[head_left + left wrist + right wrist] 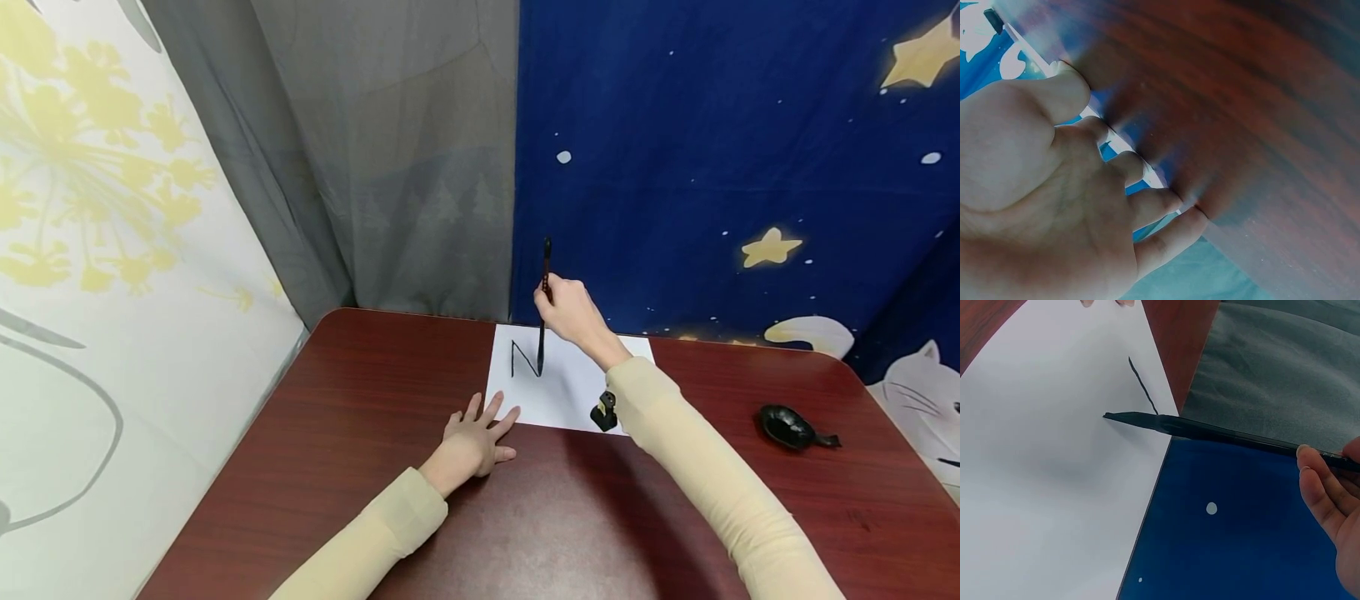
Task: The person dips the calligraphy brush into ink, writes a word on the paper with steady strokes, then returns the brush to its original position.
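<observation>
A dark brush (542, 335) stands nearly upright over a sheet of white paper (570, 387) at the far edge of the reddish-brown table (397, 367), its tip at the foot of the slanting line in black marks (513, 360) that resemble an unfinished N. The person's right hand (572, 310) pinches the handle between bent fingers and thumb, well above the tip; the left hand (471, 444), fingers spread wide and gripping nothing, lies at the sheet's near left corner. The step in hand appears to be the end of the slant, with the upright already inked and the right side not yet drawn (the right wrist view shows only shadow on bare paper there). The next move would seem to call for a straight, evenly pressed stroke along that side, with the spread hand steadying the sheet. Off to the right, well apart from the paper, sits a black dish (786, 426) with a short handle, its contents unclear; beyond hang a gray curtain (420, 167) and a starry blue one (637, 208).
</observation>
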`<state>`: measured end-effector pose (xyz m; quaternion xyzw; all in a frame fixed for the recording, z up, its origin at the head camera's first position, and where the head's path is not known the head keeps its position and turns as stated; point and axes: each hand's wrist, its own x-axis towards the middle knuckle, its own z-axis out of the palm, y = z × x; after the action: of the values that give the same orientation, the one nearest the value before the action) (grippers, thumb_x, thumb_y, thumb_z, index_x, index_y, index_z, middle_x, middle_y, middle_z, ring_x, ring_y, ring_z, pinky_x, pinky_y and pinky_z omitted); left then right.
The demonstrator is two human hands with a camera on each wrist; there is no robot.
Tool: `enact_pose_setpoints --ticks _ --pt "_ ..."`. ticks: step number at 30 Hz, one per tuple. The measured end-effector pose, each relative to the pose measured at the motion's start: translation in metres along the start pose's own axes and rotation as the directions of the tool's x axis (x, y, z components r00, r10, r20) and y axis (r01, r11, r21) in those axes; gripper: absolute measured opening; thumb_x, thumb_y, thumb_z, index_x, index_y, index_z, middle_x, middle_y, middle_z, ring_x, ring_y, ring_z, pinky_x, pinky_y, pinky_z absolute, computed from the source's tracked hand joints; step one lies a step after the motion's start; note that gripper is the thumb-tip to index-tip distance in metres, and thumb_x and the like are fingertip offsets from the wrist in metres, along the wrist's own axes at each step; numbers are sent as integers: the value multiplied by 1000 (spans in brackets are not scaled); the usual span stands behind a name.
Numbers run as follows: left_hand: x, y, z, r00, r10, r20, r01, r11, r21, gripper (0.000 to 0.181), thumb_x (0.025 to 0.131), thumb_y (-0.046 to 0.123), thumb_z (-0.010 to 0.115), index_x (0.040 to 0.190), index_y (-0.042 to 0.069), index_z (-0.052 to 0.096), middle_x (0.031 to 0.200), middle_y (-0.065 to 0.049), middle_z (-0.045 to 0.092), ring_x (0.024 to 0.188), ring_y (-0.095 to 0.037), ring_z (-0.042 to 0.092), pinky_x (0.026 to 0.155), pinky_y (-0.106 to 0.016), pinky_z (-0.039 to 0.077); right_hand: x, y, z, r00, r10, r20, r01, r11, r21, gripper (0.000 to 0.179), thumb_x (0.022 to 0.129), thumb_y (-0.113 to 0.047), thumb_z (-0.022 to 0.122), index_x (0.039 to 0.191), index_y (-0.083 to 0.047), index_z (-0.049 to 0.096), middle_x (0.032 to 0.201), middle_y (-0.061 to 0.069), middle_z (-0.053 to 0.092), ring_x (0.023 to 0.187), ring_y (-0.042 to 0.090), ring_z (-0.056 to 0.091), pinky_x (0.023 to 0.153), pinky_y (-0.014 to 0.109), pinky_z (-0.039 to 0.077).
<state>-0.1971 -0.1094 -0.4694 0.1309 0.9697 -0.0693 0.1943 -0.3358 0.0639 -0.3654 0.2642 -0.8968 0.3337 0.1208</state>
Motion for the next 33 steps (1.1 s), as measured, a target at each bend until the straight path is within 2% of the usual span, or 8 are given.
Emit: enact_pose_setpoints --ticks 5,13,21,29,33 --pt "-7 1 -6 1000 3 9 -3 1000 -2 68 102 62 34 162 43 8 170 9 -2 155 -24 3 118 -44 27 -1 3 1 1000 -2 -10 2 1000 1 21 105 -13 47 92 -4 61 66 6 59 50 18 56 48 33 45" --pt "-21 6 -23 1000 -14 18 14 1000 -8 66 104 57 38 162 41 13 170 8 4 155 -25 9 117 -44 29 0 5 2 999 -20 -26 20 1000 1 21 105 -13 47 93 -3 61 66 6 57 49 18 52 47 33 44" --pt "-26 7 -27 1000 -12 11 13 1000 -22 64 104 55 38 162 40 16 169 8 6 155 -24 10 118 -44 29 0 5 2 999 -11 -34 11 1000 0 21 104 -13 47 94 -2 62 66 7 57 50 19 52 48 33 43" --pt "2 -2 0 1000 3 -6 -3 1000 -17 68 102 62 35 162 43 9 170 9 -2 155 -25 2 119 -45 26 -1 6 3 999 -11 -33 12 1000 20 21 105 -13 46 94 -2 61 67 7 60 51 17 58 47 34 46" --pt "3 -2 2 1000 5 -8 -6 1000 -16 68 102 61 35 162 43 9 170 9 -1 155 -25 3 119 -45 26 -1 7 4 999 -18 -42 19 1000 11 22 105 -13 46 92 -2 61 65 7 59 49 18 56 47 33 44"
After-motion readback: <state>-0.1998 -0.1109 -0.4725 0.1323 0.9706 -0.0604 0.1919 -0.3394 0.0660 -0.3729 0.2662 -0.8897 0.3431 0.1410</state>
